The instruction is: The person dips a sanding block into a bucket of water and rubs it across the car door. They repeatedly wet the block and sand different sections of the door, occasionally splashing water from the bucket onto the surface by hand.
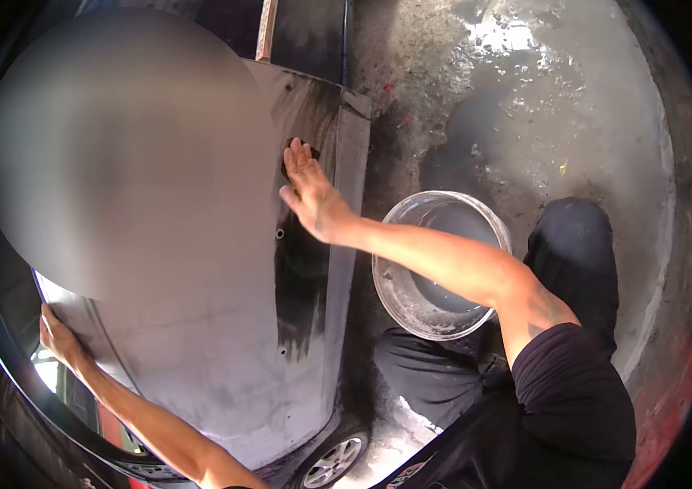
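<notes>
A grey car door panel (224,367) stretches through the left half of the view, with a dark wet strip (301,277) down its right side and several small holes. My right hand (313,196) lies on that strip, its fingers extended and pressing a black piece of sandpaper (312,151) against the surface. Only the edges of the sandpaper show around the fingers. At the far left, my left hand (59,336) is closed over the door's edge; some of its fingers are hidden. Under my right forearm stands a bucket (395,297) holding greyish water.
Wet concrete floor (517,130) with a puddle lies to the right. My knee (571,244) is bent beside the bucket. A car wheel (336,460) shows at the bottom, and a wooden strip (266,31) at the top. A round blur covers the upper left.
</notes>
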{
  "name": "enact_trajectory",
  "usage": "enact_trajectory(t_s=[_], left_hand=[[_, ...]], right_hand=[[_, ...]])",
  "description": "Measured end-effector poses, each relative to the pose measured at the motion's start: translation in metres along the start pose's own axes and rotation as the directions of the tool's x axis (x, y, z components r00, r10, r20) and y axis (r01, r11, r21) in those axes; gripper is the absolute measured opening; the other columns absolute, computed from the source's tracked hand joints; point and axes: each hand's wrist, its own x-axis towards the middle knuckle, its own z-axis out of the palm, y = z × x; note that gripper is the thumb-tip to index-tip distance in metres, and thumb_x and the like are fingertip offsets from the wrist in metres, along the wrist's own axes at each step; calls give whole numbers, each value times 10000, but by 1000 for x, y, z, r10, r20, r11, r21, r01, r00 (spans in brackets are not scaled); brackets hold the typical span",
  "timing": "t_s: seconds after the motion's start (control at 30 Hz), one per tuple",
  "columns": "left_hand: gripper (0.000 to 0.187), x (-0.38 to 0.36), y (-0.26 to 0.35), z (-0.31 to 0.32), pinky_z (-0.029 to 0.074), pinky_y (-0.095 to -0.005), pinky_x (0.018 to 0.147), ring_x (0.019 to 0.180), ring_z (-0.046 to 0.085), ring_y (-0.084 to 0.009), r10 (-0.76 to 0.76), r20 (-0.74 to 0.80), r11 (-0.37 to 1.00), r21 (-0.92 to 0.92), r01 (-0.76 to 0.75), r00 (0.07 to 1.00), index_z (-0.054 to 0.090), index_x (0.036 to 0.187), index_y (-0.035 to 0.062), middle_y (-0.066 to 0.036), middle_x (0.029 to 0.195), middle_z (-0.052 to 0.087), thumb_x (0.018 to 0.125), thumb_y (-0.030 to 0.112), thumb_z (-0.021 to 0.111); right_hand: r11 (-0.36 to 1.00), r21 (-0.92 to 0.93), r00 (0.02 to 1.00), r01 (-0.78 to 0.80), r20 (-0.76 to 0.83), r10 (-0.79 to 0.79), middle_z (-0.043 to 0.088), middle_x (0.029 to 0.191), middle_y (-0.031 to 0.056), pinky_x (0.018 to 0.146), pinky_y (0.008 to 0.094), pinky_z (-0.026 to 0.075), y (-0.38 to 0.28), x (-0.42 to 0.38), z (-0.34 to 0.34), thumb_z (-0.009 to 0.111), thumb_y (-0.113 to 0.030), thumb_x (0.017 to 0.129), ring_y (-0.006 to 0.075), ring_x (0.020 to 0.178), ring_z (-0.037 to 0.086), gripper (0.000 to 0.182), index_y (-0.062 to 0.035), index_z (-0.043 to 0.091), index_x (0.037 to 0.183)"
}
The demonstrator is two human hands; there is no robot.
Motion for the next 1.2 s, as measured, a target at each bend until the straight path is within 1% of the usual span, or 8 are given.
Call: enact_trajectory(t_s=[0.17,0.4,0.5,0.53,0.6,0.73,0.9,1.2], left_hand=[[591,-1,3,1,512,-382,898,967,678,-265,-70,1,997,-16,70,998,693,1214,-64,-192,1101,736,990,468,568],[580,7,-9,2,511,-381,891,954,678,-265,4,-14,999,44,-4,1000,703,1199,-59,-196,1085,741,988,465,569],[584,12,-5,3,512,-385,898,958,682,-280,-7,-1,999,51,7,1000,701,1208,-55,-204,1093,739,988,468,565],[589,12,-9,1,512,-389,904,964,684,-289,-19,12,999,44,19,1000,698,1217,-53,-208,1103,737,988,472,563],[595,20,-25,2,516,-374,876,933,684,-241,11,-15,1000,-3,-11,1000,716,1208,-19,-150,1089,753,974,508,572],[605,10,-8,1,515,-372,863,919,681,-242,13,-32,993,117,-9,999,720,1204,-10,-136,1045,758,974,527,563],[588,15,-14,4,512,-388,896,974,684,-272,-63,19,998,30,62,998,709,1204,-36,-182,1111,737,985,489,556],[591,12,-5,2,502,-397,934,1013,681,-305,10,3,993,122,-10,1000,694,1235,-40,-200,1143,731,986,478,555]], right_hand=[[991,-4,930,-136,-345,126,308,1577,342,1269,410,177,77,114,-45,435,-301,1084,413,1528,218,640,130,276,1530],[995,-99,999,25,40,-21,25,1664,322,1270,502,124,12,-14,5,496,-306,1057,431,1560,59,751,95,140,1584],[997,-23,945,-72,-322,61,186,1611,375,1241,555,216,51,80,-24,459,-274,1061,494,1518,188,666,151,244,1527],[905,-426,956,2,-264,-127,220,1599,379,1243,552,211,80,111,-30,434,-282,1071,502,1509,206,646,160,266,1512],[993,2,917,-116,-385,107,180,1615,373,1241,569,202,65,106,-18,435,-276,1070,495,1519,184,657,160,243,1522],[994,-104,999,-25,24,27,84,1647,348,1246,559,190,-3,-39,33,462,-299,1060,474,1544,106,743,142,135,1561],[984,-14,926,-179,-341,163,163,1633,343,1278,451,138,76,107,-28,412,-347,1081,436,1546,145,699,111,198,1563],[987,-109,992,-122,-45,117,23,1678,294,1252,549,145,29,-1,17,480,-305,1062,439,1561,53,733,74,146,1594]])
